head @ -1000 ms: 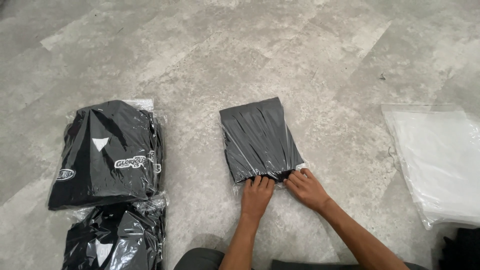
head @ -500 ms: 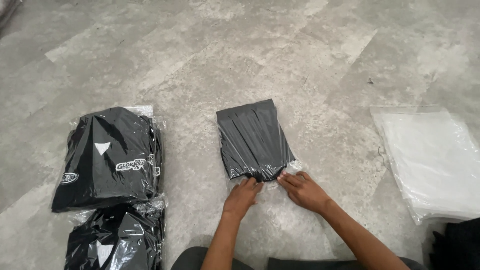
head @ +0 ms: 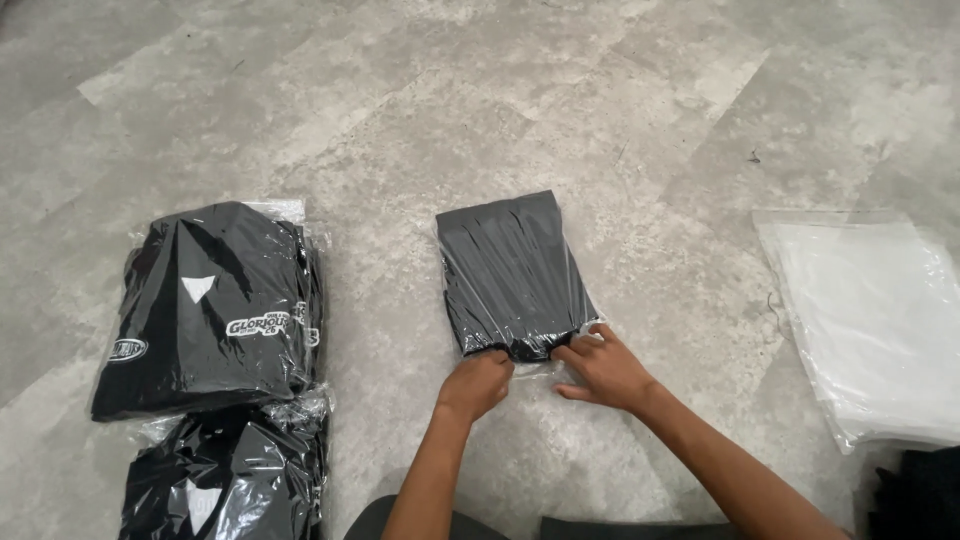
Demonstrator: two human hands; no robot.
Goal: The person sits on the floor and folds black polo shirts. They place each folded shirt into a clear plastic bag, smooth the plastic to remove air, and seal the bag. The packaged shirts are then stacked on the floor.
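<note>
A dark folded garment in a clear plastic bag (head: pixel 512 272) lies mid-floor on grey stone tiles (head: pixel 420 110), bare floor all round. The left hand (head: pixel 476 384) pinches its near open edge, fingers curled shut; the right hand (head: pixel 603 368) presses flat beside it, fingers spread.

The floor (head: pixel 420 110) is grey, like stone, with light and dark patches. Thin lines run slanted across it where big tiles meet. A paler strip runs across the top left. The light is soft and even, with hardly any shadows. A few tiny dark specks lie on the floor at the right. No walls, windows or furniture can be seen.
</note>
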